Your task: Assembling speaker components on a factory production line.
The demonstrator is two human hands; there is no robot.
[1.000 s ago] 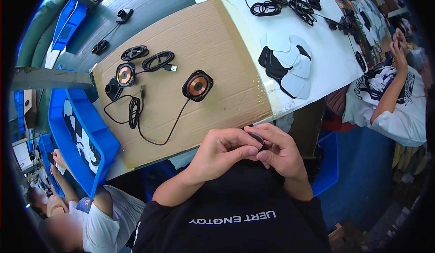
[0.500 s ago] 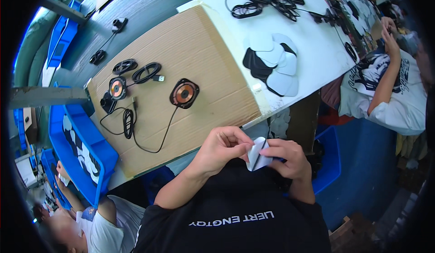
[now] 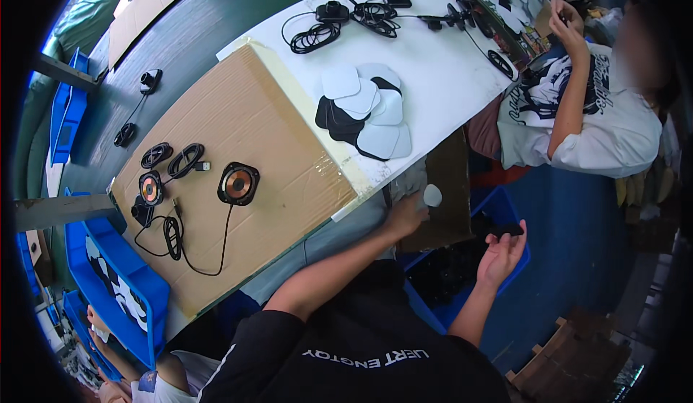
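Observation:
My left hand (image 3: 406,217) reaches right past the table's near edge, fingers bent, with a small white piece of paper (image 3: 432,195) at the fingertips. Out to the right, above a blue bin, my right hand (image 3: 499,259) grips a thin black pad (image 3: 507,229) between thumb and fingers. On the white tabletop lies a loose pile of rounded white and black pads (image 3: 377,118). A square black speaker-like part with a copper-coloured coil (image 3: 238,184) rests on the cardboard sheet (image 3: 289,165), its cable trailing toward me.
Another coil part (image 3: 151,188) and coiled cables (image 3: 173,237) lie on the cardboard's left. Black cabled devices (image 3: 332,12) sit at the table's far side. A blue bin (image 3: 155,295) holding pads stands left; a blue bin (image 3: 433,309) with dark parts is beside me. Co-workers sit left and right.
My hands, earlier together on a white-and-black sheet, have parted. The left moved beyond the table edge with a white piece; the right swung right with a black pad. The view has shifted.

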